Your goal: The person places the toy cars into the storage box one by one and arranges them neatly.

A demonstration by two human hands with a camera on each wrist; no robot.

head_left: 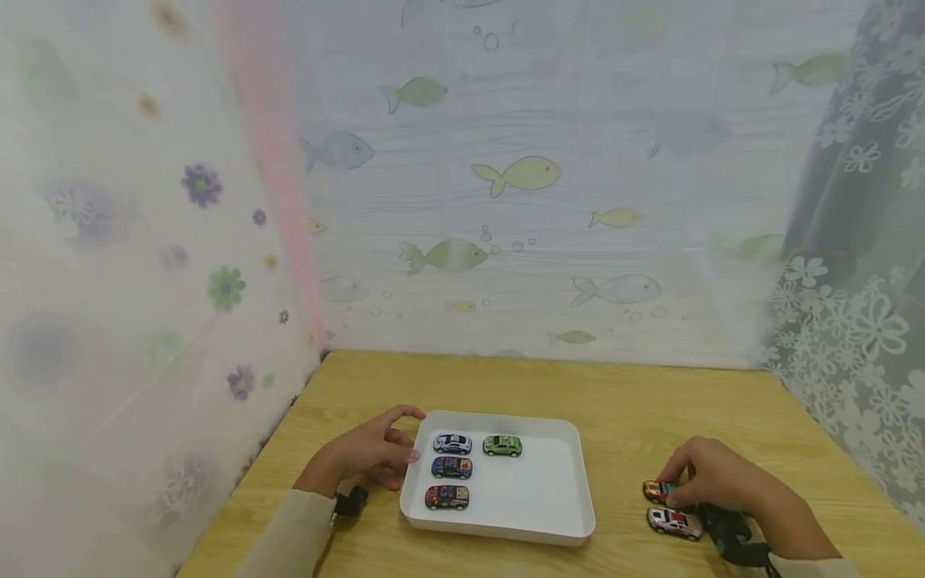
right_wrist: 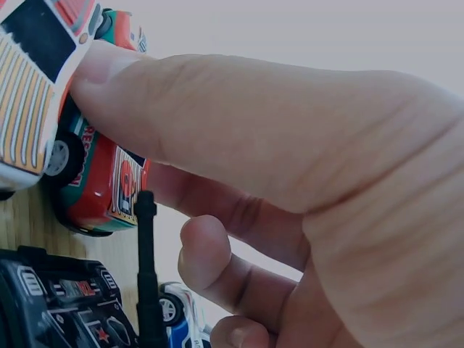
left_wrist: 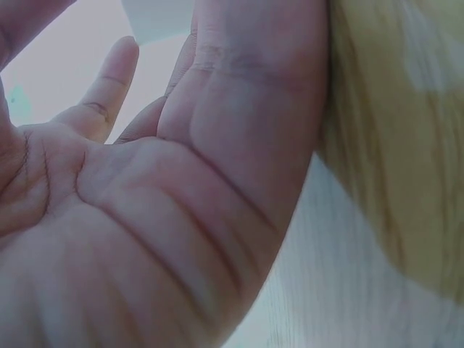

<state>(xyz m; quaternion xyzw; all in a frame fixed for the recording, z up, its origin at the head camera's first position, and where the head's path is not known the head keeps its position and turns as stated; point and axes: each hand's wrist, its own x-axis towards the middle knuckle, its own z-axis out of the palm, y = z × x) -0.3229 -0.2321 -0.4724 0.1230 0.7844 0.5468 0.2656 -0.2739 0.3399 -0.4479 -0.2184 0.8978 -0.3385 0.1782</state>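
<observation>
A pale sheet (head_left: 520, 225) printed with fish and bubbles hangs behind the yellowish wood-grain surface (head_left: 506, 385), with a flower-patterned sheet (head_left: 144, 305) along its left edge and a lacy one (head_left: 867, 313) along its right. Left of centre on the surface sits a white tray (head_left: 531, 490), smooth, shallow and rectangular with rounded corners. Along the tray's left edge, from the back corner forward, stand a white car (head_left: 452, 443), a blue car (head_left: 451, 467) and a red-and-black car (head_left: 446, 497); a green car (head_left: 502, 445) stands by the back edge. The left hand (head_left: 372, 451) rests its loosely parted fingers at the tray's left rim, gripping nothing. Toward the surface's right edge, the right hand (head_left: 723, 482) pinches a glossy orange-red and green car (head_left: 653, 488) between thumb and finger; a white-and-pink car (head_left: 675, 523) lies just in front, toward the near edge. The right wrist view also shows a black car (right_wrist: 61, 304) and a blue-and-white car (right_wrist: 181, 315), both partly cut off. The thumb covers some of the pinched car; the left wrist view is mostly palm, and the surface's near edge is out of frame.
</observation>
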